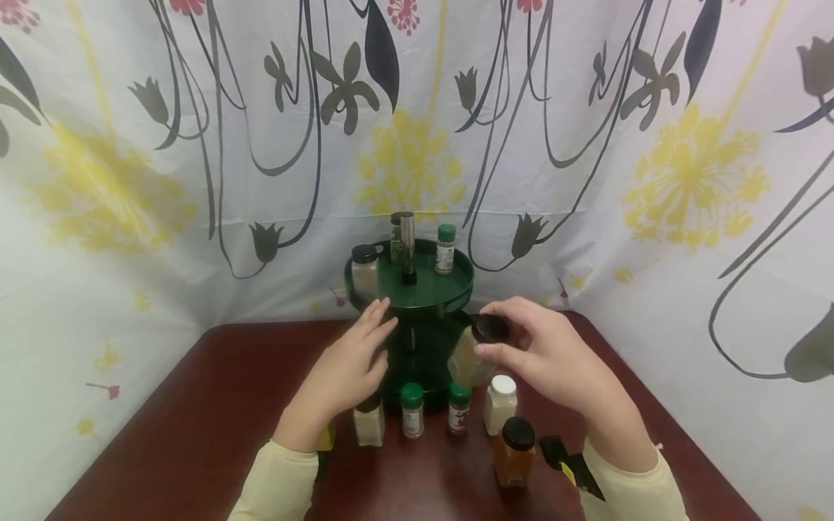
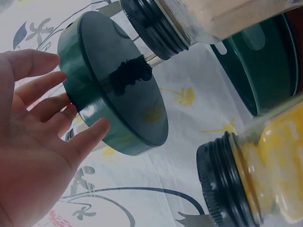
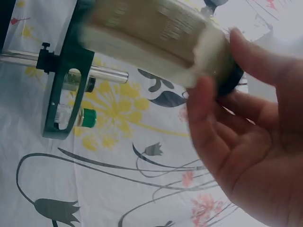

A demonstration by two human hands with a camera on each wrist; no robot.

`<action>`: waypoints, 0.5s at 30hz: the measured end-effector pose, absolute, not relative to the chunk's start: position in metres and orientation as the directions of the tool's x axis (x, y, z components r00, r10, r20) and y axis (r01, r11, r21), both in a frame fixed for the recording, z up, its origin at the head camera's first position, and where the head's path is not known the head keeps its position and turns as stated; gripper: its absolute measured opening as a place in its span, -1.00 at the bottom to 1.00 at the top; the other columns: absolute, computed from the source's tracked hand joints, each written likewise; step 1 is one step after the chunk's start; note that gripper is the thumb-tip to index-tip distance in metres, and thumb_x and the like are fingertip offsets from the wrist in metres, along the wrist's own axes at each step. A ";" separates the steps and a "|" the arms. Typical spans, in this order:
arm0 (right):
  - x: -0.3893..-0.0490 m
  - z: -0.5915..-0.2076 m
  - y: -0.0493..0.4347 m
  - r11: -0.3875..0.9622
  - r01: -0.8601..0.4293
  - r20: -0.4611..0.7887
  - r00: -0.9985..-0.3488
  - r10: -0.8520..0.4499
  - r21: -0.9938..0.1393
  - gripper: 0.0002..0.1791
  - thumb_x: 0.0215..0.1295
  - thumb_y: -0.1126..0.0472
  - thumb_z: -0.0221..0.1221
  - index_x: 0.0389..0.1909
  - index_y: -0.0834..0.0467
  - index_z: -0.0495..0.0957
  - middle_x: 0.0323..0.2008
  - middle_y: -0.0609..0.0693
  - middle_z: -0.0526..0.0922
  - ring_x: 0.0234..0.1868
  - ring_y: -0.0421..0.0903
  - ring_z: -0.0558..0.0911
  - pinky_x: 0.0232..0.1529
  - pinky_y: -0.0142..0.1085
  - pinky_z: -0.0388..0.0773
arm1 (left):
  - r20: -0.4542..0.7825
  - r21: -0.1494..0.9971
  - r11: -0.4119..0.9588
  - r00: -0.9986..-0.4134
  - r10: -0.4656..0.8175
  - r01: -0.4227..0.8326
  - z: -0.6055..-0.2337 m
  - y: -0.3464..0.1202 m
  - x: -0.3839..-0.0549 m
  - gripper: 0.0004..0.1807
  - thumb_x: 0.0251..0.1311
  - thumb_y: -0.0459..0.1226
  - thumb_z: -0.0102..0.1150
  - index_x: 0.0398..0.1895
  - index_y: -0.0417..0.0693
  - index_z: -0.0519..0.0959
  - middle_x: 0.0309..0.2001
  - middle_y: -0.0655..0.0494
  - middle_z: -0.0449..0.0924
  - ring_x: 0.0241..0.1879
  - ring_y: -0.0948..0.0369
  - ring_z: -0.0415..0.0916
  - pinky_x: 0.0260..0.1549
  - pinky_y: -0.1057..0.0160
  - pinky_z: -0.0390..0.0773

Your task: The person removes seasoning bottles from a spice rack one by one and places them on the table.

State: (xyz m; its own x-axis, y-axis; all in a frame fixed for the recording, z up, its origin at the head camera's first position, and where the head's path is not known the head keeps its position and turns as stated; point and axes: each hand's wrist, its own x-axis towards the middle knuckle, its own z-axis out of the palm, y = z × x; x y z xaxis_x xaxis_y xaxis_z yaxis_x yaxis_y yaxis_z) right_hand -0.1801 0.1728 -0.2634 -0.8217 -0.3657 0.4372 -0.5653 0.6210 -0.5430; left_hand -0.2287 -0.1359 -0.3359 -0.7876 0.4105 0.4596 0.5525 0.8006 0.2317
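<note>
My right hand (image 1: 544, 347) grips a spice jar (image 1: 470, 356) of pale powder by its black lid, tilted in front of the lower tier of a green two-tier turntable (image 1: 423, 295). In the right wrist view the jar (image 3: 147, 40) looks blurred, thumb and fingers round its lid end. My left hand (image 1: 345, 362) has its fingers spread, fingertips right at the rim of the upper tier (image 2: 90, 101) in the left wrist view. On the upper tier stand a black-lidded jar (image 1: 365, 271), a green-capped bottle (image 1: 446, 250) and a dark-lidded container (image 1: 396, 239) behind the metal post.
Along the turntable's front stand green-capped bottles (image 1: 412, 411), a white-capped jar (image 1: 501, 405) and a pale jar (image 1: 370, 425). Nearer is a black-lidded jar of orange-brown spice (image 1: 515, 454). A jar with yellow contents (image 2: 270, 165) is near my left wrist. A patterned curtain (image 1: 417, 145) surrounds the table.
</note>
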 end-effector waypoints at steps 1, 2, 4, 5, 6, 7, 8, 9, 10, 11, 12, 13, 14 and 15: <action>-0.179 -0.263 0.173 0.644 -0.572 0.425 -0.817 -0.390 -0.508 -0.57 0.35 -0.01 0.45 0.19 -0.03 0.66 -0.01 -0.13 0.70 -0.28 -0.25 0.63 -0.21 -0.33 0.64 | 0.460 0.228 0.801 -0.787 0.412 0.553 -0.336 -0.136 -0.229 -0.40 0.47 -0.30 0.18 0.56 -0.08 0.43 0.74 0.05 0.05 0.72 0.10 0.01 0.30 -0.04 0.65; -0.178 -0.262 0.173 0.655 -0.577 0.403 -0.814 -0.418 -0.488 -0.55 0.34 -0.04 0.45 0.19 -0.03 0.66 -0.05 -0.14 0.70 -0.28 -0.25 0.61 -0.20 -0.33 0.61 | 0.464 0.224 0.801 -0.783 0.414 0.555 -0.335 -0.136 -0.229 -0.40 0.47 -0.30 0.18 0.56 -0.08 0.43 0.74 0.03 0.06 0.72 0.09 0.02 0.29 -0.04 0.65; -0.175 -0.261 0.171 0.652 -0.581 0.341 -0.814 -0.470 -0.488 -0.52 0.34 -0.09 0.44 0.19 0.00 0.65 -0.11 -0.16 0.69 -0.28 -0.25 0.61 -0.21 -0.33 0.60 | 0.470 0.216 0.803 -0.780 0.414 0.556 -0.334 -0.136 -0.228 -0.39 0.46 -0.31 0.18 0.56 -0.08 0.43 0.74 0.01 0.06 0.72 0.08 0.02 0.23 -0.03 0.69; -0.175 -0.261 0.169 0.652 -0.585 0.311 -0.810 -0.497 -0.482 -0.51 0.34 -0.11 0.43 0.18 0.02 0.65 -0.15 -0.16 0.69 -0.29 -0.24 0.60 -0.22 -0.33 0.59 | 0.475 0.213 0.804 -0.778 0.411 0.555 -0.333 -0.136 -0.228 -0.39 0.46 -0.31 0.18 0.56 -0.08 0.43 0.73 0.01 0.06 0.72 0.08 0.03 0.21 -0.02 0.70; -0.175 -0.261 0.167 0.649 -0.594 0.282 -0.802 -0.527 -0.477 -0.52 0.34 -0.12 0.43 0.16 0.04 0.65 -0.19 -0.15 0.68 -0.28 -0.23 0.59 -0.23 -0.32 0.59 | 0.477 0.213 0.806 -0.778 0.408 0.553 -0.332 -0.137 -0.228 -0.39 0.46 -0.31 0.18 0.56 -0.07 0.43 0.73 0.02 0.07 0.72 0.09 0.03 0.19 -0.02 0.71; -0.175 -0.262 0.165 0.653 -0.593 0.247 -0.799 -0.548 -0.471 -0.52 0.35 -0.13 0.42 0.15 0.04 0.65 -0.20 -0.16 0.67 -0.27 -0.22 0.58 -0.22 -0.31 0.59 | 0.480 0.212 0.806 -0.777 0.407 0.553 -0.332 -0.136 -0.229 -0.40 0.46 -0.31 0.18 0.56 -0.07 0.43 0.73 0.03 0.08 0.72 0.09 0.04 0.17 -0.01 0.72; -0.176 -0.263 0.162 0.659 -0.591 0.210 -0.797 -0.566 -0.466 -0.54 0.35 -0.12 0.42 0.13 0.05 0.65 -0.21 -0.15 0.67 -0.26 -0.22 0.59 -0.22 -0.30 0.60 | 0.479 0.213 0.806 -0.778 0.407 0.552 -0.332 -0.136 -0.229 -0.40 0.46 -0.31 0.17 0.56 -0.07 0.44 0.73 0.03 0.08 0.72 0.09 0.04 0.17 -0.01 0.72; -0.176 -0.265 0.160 0.669 -0.586 0.173 -0.796 -0.580 -0.457 -0.54 0.35 -0.11 0.42 0.14 0.05 0.65 -0.16 -0.15 0.69 -0.20 -0.23 0.61 -0.17 -0.28 0.62 | 0.475 0.213 0.807 -0.780 0.408 0.551 -0.332 -0.136 -0.229 -0.40 0.47 -0.31 0.17 0.56 -0.06 0.43 0.73 0.04 0.08 0.72 0.10 0.04 0.16 0.00 0.72; -0.178 -0.268 0.157 0.684 -0.581 0.135 -0.796 -0.590 -0.441 -0.53 0.36 -0.09 0.41 0.17 0.06 0.65 -0.09 -0.14 0.70 -0.14 -0.23 0.62 -0.11 -0.25 0.64 | 0.471 0.213 0.808 -0.782 0.408 0.550 -0.332 -0.136 -0.229 -0.40 0.47 -0.30 0.17 0.56 -0.05 0.43 0.73 0.05 0.07 0.72 0.10 0.04 0.17 0.00 0.72; -0.179 -0.271 0.154 0.695 -0.576 0.096 -0.795 -0.599 -0.431 -0.52 0.36 -0.05 0.41 0.20 0.08 0.65 -0.04 -0.11 0.70 -0.17 -0.22 0.66 -0.06 -0.22 0.65 | 0.468 0.215 0.807 -0.783 0.409 0.550 -0.332 -0.136 -0.229 -0.40 0.47 -0.30 0.17 0.56 -0.05 0.44 0.73 0.06 0.07 0.72 0.10 0.04 0.19 -0.01 0.71; -0.180 -0.275 0.150 0.709 -0.562 0.055 -0.798 -0.600 -0.427 -0.52 0.36 -0.02 0.41 0.22 0.09 0.65 0.02 -0.08 0.69 -0.20 -0.22 0.70 -0.04 -0.20 0.67 | 0.463 0.220 0.806 -0.786 0.410 0.549 -0.333 -0.135 -0.229 -0.40 0.48 -0.30 0.16 0.56 -0.05 0.43 0.74 0.07 0.06 0.72 0.11 0.03 0.17 0.00 0.72; -0.181 -0.279 0.147 0.726 -0.544 0.014 -0.804 -0.594 -0.422 -0.52 0.35 0.02 0.41 0.23 0.10 0.65 0.06 -0.05 0.68 -0.24 -0.21 0.73 -0.02 -0.18 0.68 | 0.459 0.222 0.806 -0.788 0.411 0.549 -0.334 -0.135 -0.229 -0.41 0.48 -0.30 0.16 0.56 -0.05 0.44 0.74 0.07 0.05 0.72 0.11 0.03 0.15 0.01 0.72; -0.183 -0.282 0.144 0.740 -0.538 -0.009 -0.806 -0.591 -0.402 -0.51 0.33 0.05 0.43 0.23 0.10 0.66 0.06 -0.04 0.68 -0.25 -0.23 0.72 -0.01 -0.17 0.69 | 0.456 0.223 0.806 -0.789 0.411 0.549 -0.334 -0.135 -0.228 -0.41 0.48 -0.30 0.16 0.56 -0.05 0.44 0.74 0.07 0.05 0.72 0.10 0.03 0.15 0.01 0.72; -0.184 -0.286 0.141 0.754 -0.535 -0.026 -0.809 -0.587 -0.380 -0.52 0.31 0.08 0.44 0.21 0.11 0.68 0.04 -0.04 0.68 -0.29 -0.23 0.71 -0.02 -0.18 0.68 | 0.454 0.227 0.805 -0.791 0.411 0.549 -0.335 -0.134 -0.227 -0.41 0.48 -0.30 0.16 0.55 -0.05 0.45 0.74 0.06 0.05 0.72 0.10 0.03 0.12 0.02 0.73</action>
State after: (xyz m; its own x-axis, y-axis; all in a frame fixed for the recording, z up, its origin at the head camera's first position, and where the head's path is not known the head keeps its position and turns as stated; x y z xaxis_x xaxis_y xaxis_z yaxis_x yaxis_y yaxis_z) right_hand -0.1838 0.1408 -0.2864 -0.8088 -0.5875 -0.0262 -0.5354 0.7541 -0.3804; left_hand -0.2274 -0.1345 -0.3350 -0.7905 0.4112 0.4538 0.5488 0.8045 0.2270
